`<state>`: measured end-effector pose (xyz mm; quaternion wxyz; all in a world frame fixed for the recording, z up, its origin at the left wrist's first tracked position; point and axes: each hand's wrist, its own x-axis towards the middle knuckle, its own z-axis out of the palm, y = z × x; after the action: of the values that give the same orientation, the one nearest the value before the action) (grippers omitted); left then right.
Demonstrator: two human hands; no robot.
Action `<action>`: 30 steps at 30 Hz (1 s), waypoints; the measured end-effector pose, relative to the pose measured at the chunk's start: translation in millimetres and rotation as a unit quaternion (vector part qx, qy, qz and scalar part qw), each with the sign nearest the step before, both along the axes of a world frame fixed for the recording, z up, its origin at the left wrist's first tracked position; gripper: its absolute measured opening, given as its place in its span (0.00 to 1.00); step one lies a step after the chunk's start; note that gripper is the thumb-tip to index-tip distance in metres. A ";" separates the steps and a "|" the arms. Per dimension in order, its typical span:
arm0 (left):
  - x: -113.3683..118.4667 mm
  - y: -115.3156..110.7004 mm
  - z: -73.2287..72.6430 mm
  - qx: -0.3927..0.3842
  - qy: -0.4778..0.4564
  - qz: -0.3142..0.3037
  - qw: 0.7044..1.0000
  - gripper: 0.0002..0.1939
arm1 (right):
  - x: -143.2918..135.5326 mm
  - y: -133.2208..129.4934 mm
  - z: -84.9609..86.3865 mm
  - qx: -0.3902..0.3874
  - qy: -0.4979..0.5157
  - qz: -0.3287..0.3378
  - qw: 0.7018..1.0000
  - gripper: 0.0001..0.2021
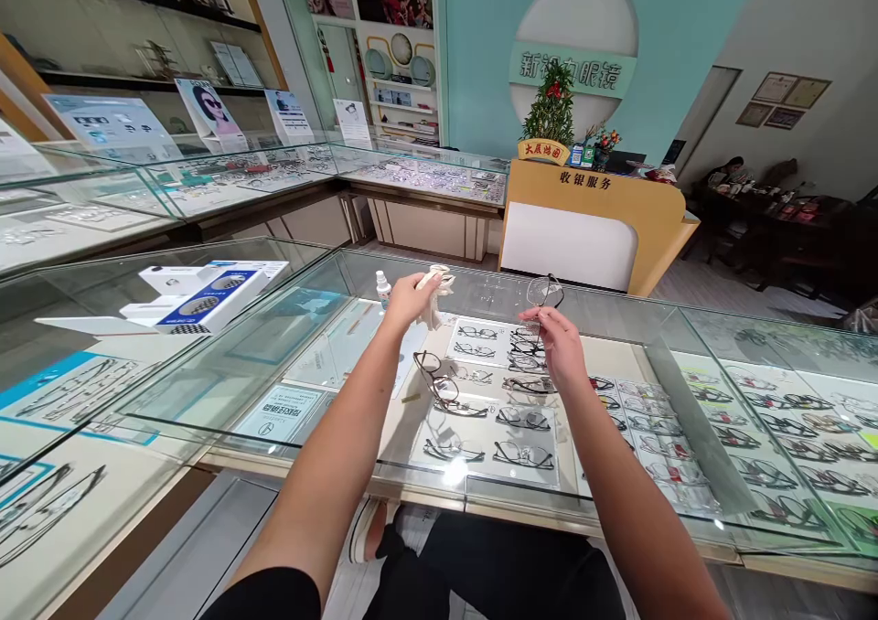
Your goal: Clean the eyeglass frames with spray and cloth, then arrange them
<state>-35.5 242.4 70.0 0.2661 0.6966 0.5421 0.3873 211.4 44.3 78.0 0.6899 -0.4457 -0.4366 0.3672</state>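
My left hand (pixel 410 297) is closed on a crumpled white cloth (pixel 433 296), held above the glass counter. Beside it a small white bottle (pixel 382 287) with a cap stands upright. In my right hand (pixel 559 341) is a pair of dark-framed eyeglasses (pixel 545 291), gripped with the lenses raised beyond my fingers. Cloth and glasses are apart. Another pair of brown-framed glasses (pixel 439 380) rests on the glass top between my forearms. Several more pairs of spectacles (pixel 523 454) lie in rows inside the case below.
The glass counter (pixel 302 446) stretches across in front of me. An open white and blue box (pixel 214 302) sits on it at the left. Farther back stand a yellow and white cashier desk (pixel 572 240), a potted plant (pixel 551 112) and more glass display cases (pixel 425 176).
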 end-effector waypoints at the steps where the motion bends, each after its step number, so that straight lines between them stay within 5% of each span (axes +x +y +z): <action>1: 4.1 -3.0 1.5 -0.009 -0.062 -0.024 0.998 0.27 | 0.0 0.1 0.0 0.000 -0.001 -0.002 1.000 0.12; 5: 21.3 -14.8 8.5 -0.112 -0.335 -0.119 0.928 0.29 | 0.6 1.1 -0.5 0.000 -0.007 -0.006 1.000 0.13; 8: 31.9 -23.3 11.2 -0.175 -0.392 -0.163 0.888 0.26 | 1.8 2.2 -1.8 0.002 -0.011 -0.006 1.000 0.12; 16: 54.2 -46.4 5.6 -0.244 -0.375 -0.256 0.857 0.28 | 0.7 1.6 -0.7 0.012 -0.017 -0.011 1.000 0.13; 30: 72.3 -86.2 4.5 -0.248 -0.230 -0.383 0.860 0.24 | -6.2 -1.1 6.3 0.024 0.020 0.032 0.999 0.13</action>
<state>36.8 156.2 74.5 0.6744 0.6514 0.2346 0.2565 205.3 43.2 84.3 0.6969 -0.4072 -0.4452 0.3877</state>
